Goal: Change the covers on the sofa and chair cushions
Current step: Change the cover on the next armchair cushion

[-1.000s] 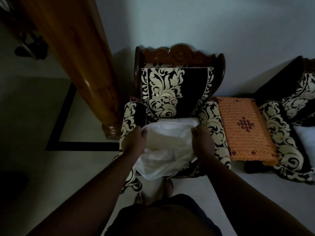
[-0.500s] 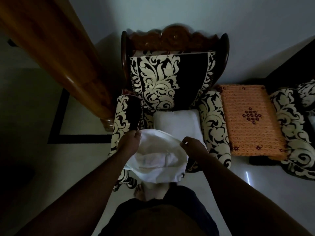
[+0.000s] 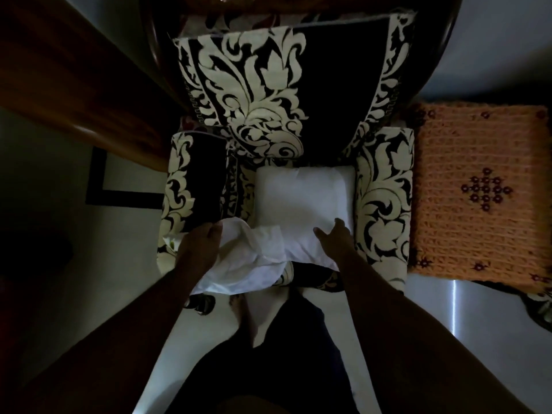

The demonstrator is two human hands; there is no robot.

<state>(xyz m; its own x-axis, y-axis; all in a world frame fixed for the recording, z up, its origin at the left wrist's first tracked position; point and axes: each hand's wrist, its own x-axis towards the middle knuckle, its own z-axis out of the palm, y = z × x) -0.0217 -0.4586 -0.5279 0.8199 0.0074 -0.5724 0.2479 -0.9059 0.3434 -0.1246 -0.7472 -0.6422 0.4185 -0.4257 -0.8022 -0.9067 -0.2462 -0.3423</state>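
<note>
Left hand [image 3: 199, 249]: fingers curled, gripping the bunched white cover [image 3: 248, 261] at its upper edge.
White cover: crumpled, hanging from the left hand over the front edge of the chair seat, just beside the right hand and overlapping the near left corner of the cushion.
Right hand [image 3: 334, 240]: fingers spread, resting flat on the near right part of the bare white cushion [image 3: 301, 201]; it holds nothing.
Cushion: lies on the seat of the armchair [image 3: 385, 198], ahead of both hands, between the patterned armrests.
Back cushion [image 3: 268, 94]: beyond the white cushion, black with a cream leaf pattern, leaning on the chair back.
Orange mat [image 3: 481, 189]: to the right of the right hand, past the armrest.
Floor [image 3: 119, 282]: pale, under the left forearm.
</note>
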